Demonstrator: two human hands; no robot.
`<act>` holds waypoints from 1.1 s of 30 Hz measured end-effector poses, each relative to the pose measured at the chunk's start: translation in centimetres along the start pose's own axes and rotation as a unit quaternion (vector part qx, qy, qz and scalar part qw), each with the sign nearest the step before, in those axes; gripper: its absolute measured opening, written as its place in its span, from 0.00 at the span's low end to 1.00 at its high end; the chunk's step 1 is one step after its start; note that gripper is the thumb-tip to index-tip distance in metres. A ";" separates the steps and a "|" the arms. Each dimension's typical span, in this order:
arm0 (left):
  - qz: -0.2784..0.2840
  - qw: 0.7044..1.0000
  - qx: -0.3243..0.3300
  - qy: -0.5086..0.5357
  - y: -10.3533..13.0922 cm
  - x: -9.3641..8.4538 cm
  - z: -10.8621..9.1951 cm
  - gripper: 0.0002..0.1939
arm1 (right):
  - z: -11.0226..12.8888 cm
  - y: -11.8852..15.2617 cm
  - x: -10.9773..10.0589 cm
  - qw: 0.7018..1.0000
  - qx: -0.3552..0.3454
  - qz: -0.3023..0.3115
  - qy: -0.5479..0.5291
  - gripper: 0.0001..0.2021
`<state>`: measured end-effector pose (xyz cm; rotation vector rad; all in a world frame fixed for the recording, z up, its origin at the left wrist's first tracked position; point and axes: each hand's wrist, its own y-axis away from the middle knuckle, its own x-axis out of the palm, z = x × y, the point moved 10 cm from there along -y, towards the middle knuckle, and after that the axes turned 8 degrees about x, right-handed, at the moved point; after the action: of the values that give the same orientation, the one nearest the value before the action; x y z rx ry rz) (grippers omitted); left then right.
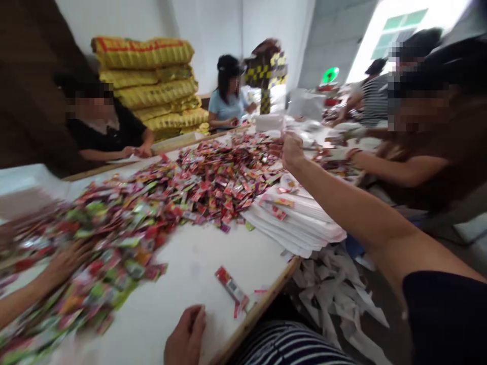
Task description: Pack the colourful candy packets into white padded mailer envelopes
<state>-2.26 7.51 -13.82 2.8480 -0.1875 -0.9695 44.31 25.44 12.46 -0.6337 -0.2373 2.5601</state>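
Note:
My left hand (185, 334) rests on the white tabletop (190, 253) near the front edge, fingers curled together with nothing visible in them. A small red packet (231, 286) lies to its right, apart from it. My right hand (292, 152) is stretched far forward over the right side of the table. Its fingers are bent together beside a whitish, blurred item, and what they grip is unclear. Below that arm lies a fanned stack of white bags (292, 218) with a few packets on top. A large heap of small red, green and purple packets (213, 177) spreads beside it.
Another person's hand (72, 258) reaches into the heap at left. Co-workers sit around the table and at the right. Yellow sacks (152, 91) are piled behind. White scraps (338, 289) lie below the table's wooden edge (258, 309). A white container (26, 187) stands at left.

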 end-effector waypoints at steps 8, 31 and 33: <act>0.009 0.992 0.011 -0.128 -0.8 -1.4 -4.1 0.18 | -4.7 12.9 24.5 0.947 0.053 0.252 0.190 0.13; -0.182 0.897 -0.038 -0.400 -5.9 -5.5 1.5 0.38 | -11.2 2.4 22.9 0.900 0.196 0.148 0.360 0.37; -0.171 0.900 -0.048 -0.399 -6.4 -5.5 2.1 0.38 | -10.8 3.0 24.7 0.917 0.194 0.114 0.330 0.31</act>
<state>-7.38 14.52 -13.20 2.2527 0.2950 -2.1023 29.11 35.73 -7.53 -1.3605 0.5883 2.3249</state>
